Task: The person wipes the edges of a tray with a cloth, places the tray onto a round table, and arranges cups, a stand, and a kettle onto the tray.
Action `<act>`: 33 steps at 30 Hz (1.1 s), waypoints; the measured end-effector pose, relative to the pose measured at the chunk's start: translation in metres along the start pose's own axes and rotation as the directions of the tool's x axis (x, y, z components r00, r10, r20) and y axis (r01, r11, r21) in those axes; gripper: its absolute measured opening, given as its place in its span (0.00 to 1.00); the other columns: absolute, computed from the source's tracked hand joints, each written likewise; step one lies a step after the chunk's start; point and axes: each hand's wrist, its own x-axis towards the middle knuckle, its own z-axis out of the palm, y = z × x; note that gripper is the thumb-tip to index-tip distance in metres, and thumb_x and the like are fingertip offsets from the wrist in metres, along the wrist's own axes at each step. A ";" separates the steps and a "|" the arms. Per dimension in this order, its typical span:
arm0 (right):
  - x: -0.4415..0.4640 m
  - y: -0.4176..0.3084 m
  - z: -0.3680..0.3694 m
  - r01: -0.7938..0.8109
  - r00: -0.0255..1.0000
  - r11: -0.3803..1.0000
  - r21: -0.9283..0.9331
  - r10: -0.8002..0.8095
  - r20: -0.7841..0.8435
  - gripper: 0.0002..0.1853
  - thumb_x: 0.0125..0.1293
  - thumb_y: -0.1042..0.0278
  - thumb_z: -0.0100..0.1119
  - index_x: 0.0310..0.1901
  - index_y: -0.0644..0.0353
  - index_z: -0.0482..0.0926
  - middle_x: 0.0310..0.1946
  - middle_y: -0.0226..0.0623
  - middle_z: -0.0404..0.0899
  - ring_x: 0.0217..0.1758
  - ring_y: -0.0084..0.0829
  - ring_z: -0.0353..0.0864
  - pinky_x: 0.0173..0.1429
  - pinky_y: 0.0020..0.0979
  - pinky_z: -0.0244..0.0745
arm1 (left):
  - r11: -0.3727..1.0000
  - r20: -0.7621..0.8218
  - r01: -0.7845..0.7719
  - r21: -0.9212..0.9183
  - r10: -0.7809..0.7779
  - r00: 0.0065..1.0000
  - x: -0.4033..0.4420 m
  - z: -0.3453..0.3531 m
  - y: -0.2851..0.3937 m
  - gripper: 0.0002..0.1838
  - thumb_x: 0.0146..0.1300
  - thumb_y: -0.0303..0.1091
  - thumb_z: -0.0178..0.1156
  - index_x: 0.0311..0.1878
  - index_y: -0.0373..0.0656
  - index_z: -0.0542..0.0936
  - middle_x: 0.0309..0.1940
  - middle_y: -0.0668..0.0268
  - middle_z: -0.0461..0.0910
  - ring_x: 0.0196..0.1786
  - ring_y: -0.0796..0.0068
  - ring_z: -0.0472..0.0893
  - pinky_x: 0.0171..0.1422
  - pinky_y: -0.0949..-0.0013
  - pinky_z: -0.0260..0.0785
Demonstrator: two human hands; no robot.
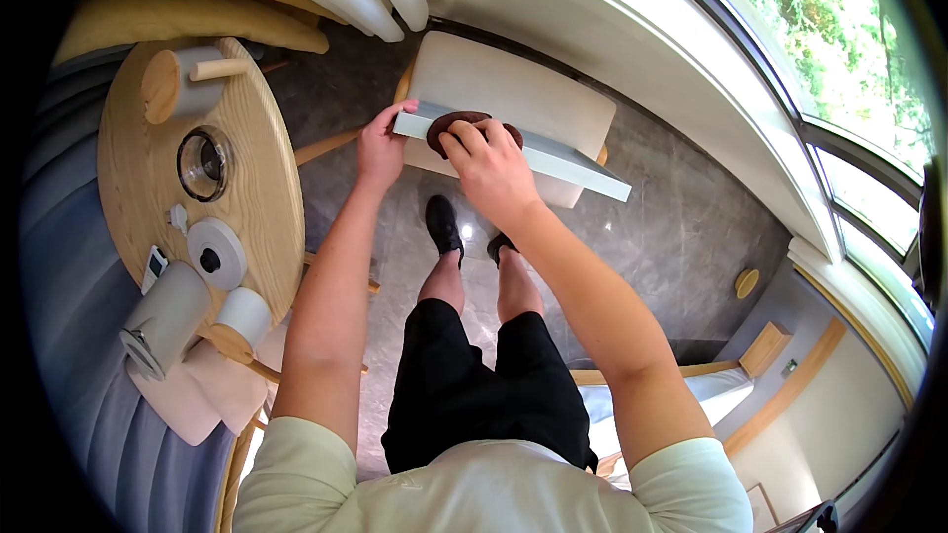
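Note:
My left hand [381,148] grips the left end of a long, pale, thin panel [578,170], its fingertips over the top corner. The panel is held out in front of me, its narrow edge facing me and its right end tilted lower. Bent over the middle of that edge is a dark brown cloth [445,126]. The fingers of my right hand [497,168] are closed on the cloth and press it against the panel. What the panel belongs to cannot be made out.
Beyond the panel stands a cream-cushioned seat [513,74]. On the left, a round wooden table [262,153] bears a glass bowl [204,164], a grey pot with a wooden handle [188,84], a white round object [217,253] and canisters. Windows [859,178] line the right.

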 end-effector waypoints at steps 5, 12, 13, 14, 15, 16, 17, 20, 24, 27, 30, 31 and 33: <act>-0.015 0.014 -0.011 -0.022 0.998 1.000 -0.018 0.023 0.055 0.25 0.55 0.72 0.66 0.58 0.58 0.84 0.58 0.34 0.81 0.57 0.39 0.78 0.64 0.36 0.77 | 0.999 0.001 0.010 0.031 -0.010 1.000 0.001 0.000 0.001 0.17 0.68 0.13 0.61 0.57 0.39 0.85 0.55 0.64 0.90 0.56 0.76 0.87 0.64 0.72 0.76; -0.021 0.019 -0.014 -0.027 0.999 1.000 -0.003 0.027 0.042 0.25 0.54 0.74 0.67 0.57 0.58 0.84 0.57 0.32 0.81 0.56 0.38 0.79 0.64 0.35 0.77 | 0.991 -0.001 -0.012 0.130 0.012 1.000 -0.001 0.000 0.007 0.19 0.70 0.17 0.62 0.61 0.42 0.85 0.55 0.59 0.90 0.58 0.71 0.88 0.64 0.70 0.76; -0.020 0.017 -0.012 -0.037 0.999 0.999 0.008 0.037 0.025 0.25 0.53 0.75 0.67 0.57 0.58 0.84 0.57 0.33 0.82 0.56 0.39 0.79 0.64 0.36 0.77 | 0.986 -0.003 -0.023 0.165 0.024 1.000 -0.001 -0.001 0.007 0.20 0.70 0.17 0.62 0.62 0.43 0.85 0.55 0.58 0.90 0.58 0.70 0.88 0.64 0.69 0.76; -0.020 0.015 -0.009 -0.045 0.999 0.999 0.020 0.045 0.010 0.25 0.53 0.75 0.68 0.56 0.59 0.84 0.56 0.33 0.82 0.56 0.39 0.79 0.63 0.36 0.77 | 0.986 -0.006 -0.031 0.161 0.033 0.999 -0.001 -0.001 0.006 0.21 0.70 0.18 0.62 0.64 0.44 0.84 0.55 0.57 0.89 0.59 0.69 0.88 0.64 0.69 0.76; -0.020 0.014 -0.006 -0.054 0.999 0.998 0.033 0.054 -0.005 0.25 0.53 0.75 0.68 0.56 0.59 0.85 0.56 0.33 0.82 0.56 0.39 0.79 0.63 0.36 0.77 | 0.987 -0.008 -0.038 0.157 0.040 0.999 -0.002 -0.001 0.005 0.21 0.70 0.19 0.62 0.65 0.45 0.84 0.56 0.56 0.89 0.59 0.67 0.88 0.64 0.68 0.76; -0.019 0.013 -0.004 -0.052 0.998 0.998 0.037 0.053 -0.019 0.25 0.53 0.75 0.68 0.56 0.59 0.85 0.55 0.34 0.82 0.56 0.40 0.79 0.63 0.37 0.77 | 0.987 -0.009 -0.043 0.154 0.045 0.999 -0.003 -0.002 0.004 0.22 0.70 0.19 0.62 0.66 0.46 0.83 0.56 0.56 0.89 0.60 0.66 0.88 0.64 0.68 0.76; -0.019 0.013 -0.002 -0.050 0.998 0.998 0.042 0.051 -0.033 0.24 0.53 0.76 0.68 0.55 0.59 0.85 0.55 0.34 0.82 0.56 0.41 0.79 0.63 0.37 0.77 | 0.987 -0.015 -0.037 0.159 0.040 0.999 -0.005 -0.002 0.002 0.23 0.71 0.19 0.62 0.67 0.46 0.83 0.56 0.56 0.89 0.60 0.66 0.88 0.64 0.68 0.76; -0.014 0.011 0.003 -0.057 0.997 0.996 0.061 0.061 -0.057 0.24 0.53 0.77 0.68 0.55 0.59 0.85 0.54 0.35 0.82 0.55 0.42 0.79 0.62 0.38 0.77 | 0.984 -0.033 -0.046 0.173 0.053 0.998 -0.004 0.000 0.005 0.24 0.71 0.20 0.61 0.68 0.47 0.82 0.57 0.56 0.89 0.60 0.66 0.88 0.64 0.68 0.76; -0.003 0.005 0.006 -0.076 0.994 0.994 0.082 0.082 -0.073 0.22 0.54 0.78 0.68 0.54 0.59 0.85 0.52 0.34 0.83 0.55 0.43 0.79 0.62 0.38 0.77 | 0.983 -0.045 -0.060 0.172 0.068 0.997 -0.002 0.000 0.002 0.24 0.71 0.20 0.61 0.69 0.47 0.81 0.58 0.57 0.88 0.59 0.67 0.88 0.63 0.68 0.77; 0.005 0.005 0.009 -0.080 0.991 0.988 0.135 0.093 -0.094 0.21 0.54 0.79 0.67 0.53 0.59 0.86 0.51 0.34 0.83 0.55 0.44 0.79 0.62 0.38 0.77 | 0.983 -0.042 -0.066 0.169 0.074 0.996 -0.002 0.000 0.000 0.24 0.72 0.20 0.61 0.70 0.47 0.81 0.59 0.57 0.88 0.59 0.67 0.88 0.63 0.69 0.77; 0.019 0.003 0.020 0.005 0.991 0.994 0.106 0.009 -0.134 0.17 0.56 0.71 0.63 0.49 0.62 0.85 0.48 0.35 0.81 0.53 0.41 0.77 0.61 0.36 0.76 | 0.984 -0.016 -0.071 0.164 0.075 0.997 -0.003 0.000 -0.003 0.25 0.72 0.19 0.60 0.70 0.44 0.81 0.60 0.58 0.88 0.61 0.69 0.87 0.66 0.69 0.76; 0.024 0.000 0.025 0.022 0.991 0.995 0.101 -0.008 -0.133 0.17 0.56 0.71 0.63 0.49 0.62 0.85 0.47 0.35 0.81 0.52 0.40 0.77 0.61 0.36 0.76 | 0.984 -0.005 -0.070 0.163 0.072 0.997 -0.004 0.000 -0.004 0.25 0.72 0.18 0.59 0.70 0.43 0.81 0.61 0.59 0.87 0.63 0.70 0.86 0.68 0.69 0.75; 0.037 -0.011 0.036 0.056 0.990 0.994 0.092 -0.043 -0.132 0.17 0.56 0.70 0.64 0.48 0.62 0.85 0.45 0.35 0.80 0.51 0.40 0.76 0.59 0.36 0.76 | 0.979 -0.037 -0.139 0.149 0.146 0.989 -0.002 0.000 -0.007 0.22 0.68 0.20 0.62 0.65 0.43 0.83 0.55 0.54 0.88 0.55 0.63 0.89 0.58 0.65 0.78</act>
